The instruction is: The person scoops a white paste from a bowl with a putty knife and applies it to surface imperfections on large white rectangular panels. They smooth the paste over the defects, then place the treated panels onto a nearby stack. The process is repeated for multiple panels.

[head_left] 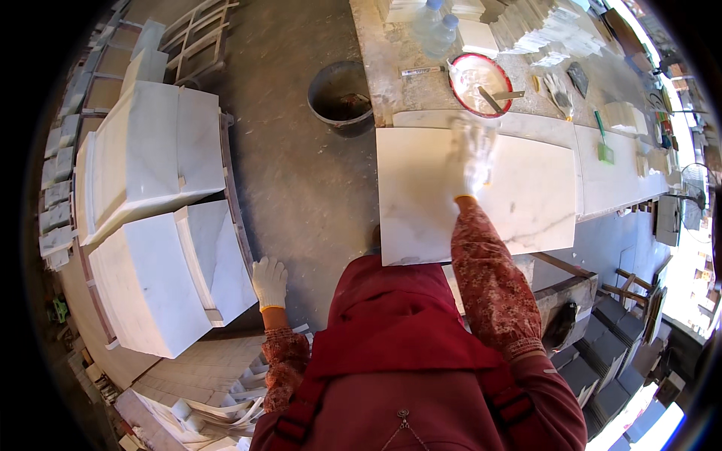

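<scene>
My left hand [270,283], in a white knit glove, hangs low beside the edge of a rack of marble slabs [154,282]. Its fingers point forward and nothing shows in them. Over a pale marble slab [421,195] on the workbench reaches my right hand [474,161], gloved too. Motion smears its fingers, so I cannot tell whether they hold anything or touch the slab. Just past that hand stands a red-rimmed basin [505,69] with whitish paste inside and a flat-bladed tool [490,100] resting in it.
A dark bucket [341,98] stands on the floor left of the bench. Plastic bottles [440,36], a marker [423,71], a spare glove [558,94] and a green brush [605,150] lie about the bench. More marble slabs [154,143] fill the left rack.
</scene>
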Tool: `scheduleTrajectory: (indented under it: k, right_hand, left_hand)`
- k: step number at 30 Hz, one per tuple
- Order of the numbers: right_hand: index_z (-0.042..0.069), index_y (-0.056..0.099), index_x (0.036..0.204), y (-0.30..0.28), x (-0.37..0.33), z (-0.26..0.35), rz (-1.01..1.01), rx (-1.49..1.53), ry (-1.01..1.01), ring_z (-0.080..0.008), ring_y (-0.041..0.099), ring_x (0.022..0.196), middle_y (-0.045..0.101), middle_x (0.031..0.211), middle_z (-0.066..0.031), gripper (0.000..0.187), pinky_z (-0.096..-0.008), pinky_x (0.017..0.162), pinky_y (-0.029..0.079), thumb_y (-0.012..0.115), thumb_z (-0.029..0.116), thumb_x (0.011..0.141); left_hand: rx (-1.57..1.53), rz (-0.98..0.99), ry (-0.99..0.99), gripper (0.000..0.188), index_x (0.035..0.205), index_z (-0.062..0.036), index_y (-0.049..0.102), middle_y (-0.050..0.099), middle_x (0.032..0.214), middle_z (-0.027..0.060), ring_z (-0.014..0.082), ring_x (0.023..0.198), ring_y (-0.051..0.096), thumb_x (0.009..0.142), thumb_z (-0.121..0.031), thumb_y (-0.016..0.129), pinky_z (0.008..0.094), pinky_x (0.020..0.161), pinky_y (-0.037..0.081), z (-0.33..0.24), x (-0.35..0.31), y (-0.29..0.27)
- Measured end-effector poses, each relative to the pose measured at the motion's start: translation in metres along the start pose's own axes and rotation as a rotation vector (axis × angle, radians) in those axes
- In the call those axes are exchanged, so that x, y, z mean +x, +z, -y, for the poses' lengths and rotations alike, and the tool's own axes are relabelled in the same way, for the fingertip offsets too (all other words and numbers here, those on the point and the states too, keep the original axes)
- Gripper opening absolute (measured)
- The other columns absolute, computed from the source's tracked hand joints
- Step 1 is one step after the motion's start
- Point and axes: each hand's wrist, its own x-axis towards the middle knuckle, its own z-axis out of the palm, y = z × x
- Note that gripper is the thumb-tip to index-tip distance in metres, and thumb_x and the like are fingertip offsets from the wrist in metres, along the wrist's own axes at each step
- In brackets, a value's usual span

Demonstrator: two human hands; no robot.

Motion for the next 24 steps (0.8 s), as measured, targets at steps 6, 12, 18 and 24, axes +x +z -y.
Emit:
scheduleTrajectory:
  k: [6, 12, 18, 24]
  right_hand:
    - [0.015, 0.061, 0.126, 0.025, -0.112, 0.171, 0.642, 1.003, -0.736, -0.0313, 0.056, 0.127, 0.063, 0.132, -0.0083, 0.042, -0.0407, 0.100, 0.050, 0.064, 0.009, 0.084]
    - [0.011, 0.062, 0.122, -0.094, -0.071, 0.128, 0.274, 0.723, -0.567, -0.0337, 0.054, 0.129, 0.062, 0.131, -0.0064, 0.041, -0.0417, 0.105, 0.048, 0.065, 0.009, 0.081]
    - [0.017, 0.062, 0.122, -0.071, -0.105, 0.053, 0.176, 0.356, -0.672, -0.0332, 0.053, 0.129, 0.059, 0.133, -0.0070, 0.041, -0.0452, 0.110, 0.043, 0.062, 0.018, 0.081]
    - [0.020, 0.060, 0.129, -0.073, -0.052, -0.043, 0.191, 0.251, -0.494, -0.0334, 0.048, 0.136, 0.054, 0.141, -0.0094, 0.043, -0.0448, 0.113, 0.040, 0.063, 0.019, 0.086]
  left_hand:
    - [-0.039, -0.550, -0.078, 0.057, 0.138, -0.0059, 0.051, 0.056, 0.129, 0.0121, 0.0298, 0.122, 0.052, 0.102, -0.051, 0.047, 0.0436, 0.105, 0.039, 0.009, 0.050, 0.108]
    - [0.232, -0.494, 0.004, 0.065, 0.148, -0.0013, 0.042, 0.050, 0.145, 0.0129, 0.0244, 0.128, 0.050, 0.103, -0.048, 0.048, 0.0390, 0.110, 0.036, 0.025, 0.064, 0.143]
    - [0.511, -0.256, -0.089, 0.063, 0.146, -0.0076, 0.048, 0.059, 0.136, 0.0096, 0.0192, 0.117, 0.056, 0.104, -0.053, 0.045, 0.0338, 0.101, 0.042, 0.088, 0.072, 0.219]
    - [0.491, -0.234, -0.130, 0.071, 0.152, -0.0029, 0.038, 0.051, 0.145, 0.0115, 0.0220, 0.129, 0.049, 0.105, -0.056, 0.040, 0.0355, 0.108, 0.041, 0.139, 0.075, 0.270]
